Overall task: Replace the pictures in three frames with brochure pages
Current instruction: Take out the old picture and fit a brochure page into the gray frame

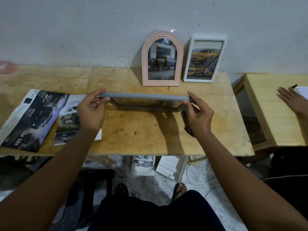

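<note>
A grey picture frame (145, 96) is held above the wooden table (141, 130), tilted so that I see mostly its top edge. My left hand (90, 110) grips its left end and my right hand (197, 114) grips its right end. Against the wall stand a pink arched frame (161, 81) showing a dark truck and a white rectangular frame (187, 60) showing a yellow truck. A car brochure (28, 120) lies open at the table's left, with a loose page (66, 119) beside it, partly under my left forearm.
A dark object (187, 125) lies under my right wrist, mostly hidden. A second table (275, 117) stands to the right, where another person's hand (290, 99) rests near a pen and a sheet. Boxes, shoes and cables lie below the table's front edge.
</note>
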